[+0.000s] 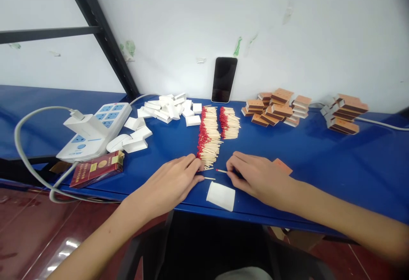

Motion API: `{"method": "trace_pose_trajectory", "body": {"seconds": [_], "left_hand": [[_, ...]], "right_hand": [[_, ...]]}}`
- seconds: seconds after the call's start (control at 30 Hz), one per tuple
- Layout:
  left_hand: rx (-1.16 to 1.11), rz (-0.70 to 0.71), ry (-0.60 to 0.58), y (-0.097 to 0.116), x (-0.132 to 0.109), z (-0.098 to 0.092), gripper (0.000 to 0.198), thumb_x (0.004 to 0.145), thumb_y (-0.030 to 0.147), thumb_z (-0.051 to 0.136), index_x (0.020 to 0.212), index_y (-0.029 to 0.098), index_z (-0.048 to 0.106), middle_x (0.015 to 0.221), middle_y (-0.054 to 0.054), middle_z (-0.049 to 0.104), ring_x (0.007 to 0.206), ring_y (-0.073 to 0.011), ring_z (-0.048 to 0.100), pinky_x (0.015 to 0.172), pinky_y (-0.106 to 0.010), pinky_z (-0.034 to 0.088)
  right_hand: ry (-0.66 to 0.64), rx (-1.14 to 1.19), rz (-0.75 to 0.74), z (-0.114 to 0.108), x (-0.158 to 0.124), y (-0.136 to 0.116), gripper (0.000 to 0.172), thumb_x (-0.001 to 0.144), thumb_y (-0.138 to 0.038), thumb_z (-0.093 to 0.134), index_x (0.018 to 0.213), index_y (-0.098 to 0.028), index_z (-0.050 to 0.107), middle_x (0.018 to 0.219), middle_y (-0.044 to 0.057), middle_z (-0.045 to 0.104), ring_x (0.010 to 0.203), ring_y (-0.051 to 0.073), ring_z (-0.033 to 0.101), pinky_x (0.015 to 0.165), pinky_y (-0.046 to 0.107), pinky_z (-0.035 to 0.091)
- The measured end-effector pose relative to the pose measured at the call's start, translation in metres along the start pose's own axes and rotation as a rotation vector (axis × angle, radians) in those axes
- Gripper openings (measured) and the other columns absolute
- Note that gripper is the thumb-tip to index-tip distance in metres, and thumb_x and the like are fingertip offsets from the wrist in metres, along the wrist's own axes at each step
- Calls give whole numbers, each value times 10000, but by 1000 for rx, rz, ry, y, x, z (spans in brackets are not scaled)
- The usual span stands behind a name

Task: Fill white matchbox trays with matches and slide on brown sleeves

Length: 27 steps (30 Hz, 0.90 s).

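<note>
My left hand [179,177] is closed at the near end of a long row of red-tipped matches [210,137]. A match [210,178] sticks out to the right from between its thumb and fingers, its head hidden. Across a small gap, my right hand [255,178] pinches another match [221,170], whose red head points left. Between and just below the hands lies a white matchbox tray [221,196] near the table's front edge. A shorter row of matches [229,122] is beyond the right hand. An orange matchbox piece [283,166] shows partly behind the right wrist.
White matchbox trays [172,109] lie heaped at the back left, beside a power strip [108,120] and a dark red pack [97,169]. Orange matchboxes [275,107] are piled at the back right, with another stack [347,112] farther right. A phone [224,79] leans on the wall.
</note>
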State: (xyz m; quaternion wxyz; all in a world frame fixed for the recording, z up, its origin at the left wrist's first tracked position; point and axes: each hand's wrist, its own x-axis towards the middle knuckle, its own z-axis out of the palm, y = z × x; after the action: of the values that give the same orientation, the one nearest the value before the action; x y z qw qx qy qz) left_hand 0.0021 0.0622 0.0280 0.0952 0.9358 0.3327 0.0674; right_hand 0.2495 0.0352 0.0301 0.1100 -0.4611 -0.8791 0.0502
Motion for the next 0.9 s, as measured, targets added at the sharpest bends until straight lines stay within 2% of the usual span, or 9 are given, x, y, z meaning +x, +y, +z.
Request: {"method": "trace_pose_trajectory", "body": {"seconds": [0.2, 0.4, 0.53, 0.67, 0.77, 0.9], "left_hand": [[-2, -35, 14, 0, -2, 3, 205, 1050, 317, 394, 1082, 170, 533, 1023, -63, 581, 881, -231, 620, 753, -370, 510], [89, -19, 6, 5, -1, 7, 242, 1061, 285, 351, 993, 166, 550, 964, -58, 585, 828, -218, 606, 789, -383, 494], [148, -41, -20, 4, -4, 4, 223, 1058, 271, 352, 977, 162, 529, 945, -63, 580, 790, -233, 590, 756, -408, 480], [-4, -84, -6, 1, -12, -8, 206, 1064, 265, 339, 971, 175, 499, 948, -50, 568, 812, -212, 592, 726, -361, 462], [-163, -67, 20, 11, -15, -14, 194, 1069, 282, 331, 978, 194, 479, 953, -32, 567, 816, -184, 589, 725, -328, 460], [-184, 24, -4, 33, -13, -9, 149, 1059, 259, 356, 1047, 205, 495, 1008, -45, 596, 888, -204, 599, 786, -349, 482]], "right_hand": [[-19, -21, -66, 2, 5, -4, 112, 943, -136, 497, 852, -195, 526, 831, 16, 611, 686, 157, 566, 614, 287, 408], [-71, 49, -121, -6, 13, -2, 106, 949, -144, 506, 861, -201, 523, 841, 1, 605, 721, 151, 560, 662, 291, 416], [-71, 130, -69, -16, 6, -13, 103, 937, -157, 515, 848, -209, 515, 834, -14, 603, 697, 140, 549, 632, 279, 398], [-28, 157, -10, -15, -14, -28, 75, 894, -183, 546, 830, -213, 523, 794, -15, 591, 648, 142, 530, 579, 280, 369], [13, 123, 4, -15, -20, -26, 80, 905, -249, 554, 849, -214, 508, 798, -6, 584, 629, 143, 517, 552, 285, 350], [218, 44, 82, -21, -17, -12, 122, 942, -252, 474, 828, -227, 440, 730, -19, 558, 553, 128, 477, 522, 281, 318]]}}
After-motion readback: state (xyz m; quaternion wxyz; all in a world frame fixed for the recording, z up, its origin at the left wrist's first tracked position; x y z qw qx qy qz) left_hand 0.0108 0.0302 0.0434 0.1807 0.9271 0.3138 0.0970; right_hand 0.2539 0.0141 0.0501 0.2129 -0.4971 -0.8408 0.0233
